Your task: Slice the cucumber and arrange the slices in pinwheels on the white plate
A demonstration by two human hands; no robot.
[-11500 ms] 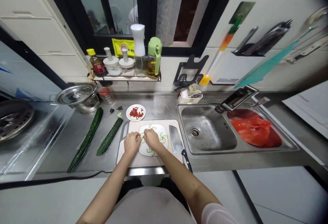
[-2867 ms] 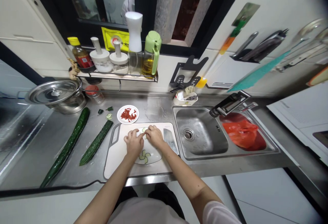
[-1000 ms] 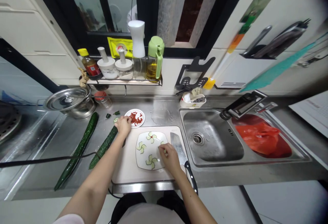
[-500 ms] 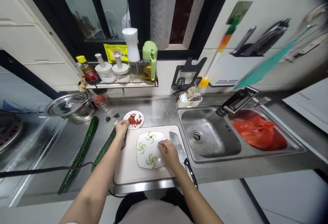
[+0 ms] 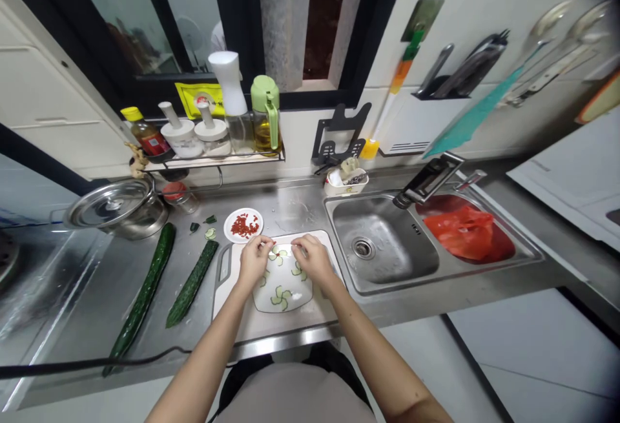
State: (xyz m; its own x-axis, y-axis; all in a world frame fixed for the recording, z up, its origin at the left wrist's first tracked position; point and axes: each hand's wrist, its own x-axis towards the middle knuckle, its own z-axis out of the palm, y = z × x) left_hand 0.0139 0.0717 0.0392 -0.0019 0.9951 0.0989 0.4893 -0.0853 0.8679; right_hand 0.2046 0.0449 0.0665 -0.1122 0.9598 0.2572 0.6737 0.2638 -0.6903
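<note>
My left hand (image 5: 255,260) is over the upper left edge of the white square plate (image 5: 285,303), thumb and finger pinched on a small red piece (image 5: 274,243). Opposite it, my right hand (image 5: 312,258) hovers at the plate's upper right with fingertips drawn together; whatever they hold is too small to make out. Thin cucumber slices (image 5: 280,298) lie on the plate in pinwheel shapes, some partly covered by my hands. Beneath the plate is a pale cutting board (image 5: 242,327). A small white dish (image 5: 232,217) of red pieces stands just behind my left hand.
Left of the board lie a cut cucumber (image 5: 192,286) and a longer whole one (image 5: 145,294), with a lidded pot (image 5: 119,210) behind. A steel sink (image 5: 387,239) is to the right, a red plastic bag (image 5: 460,232) in its second basin. Seasoning bottles fill a rack (image 5: 217,161).
My left hand has moved right, from the small dish to the plate, carrying a red piece. My right hand has shifted toward the plate's far edge. The camera view has turned slightly right.
</note>
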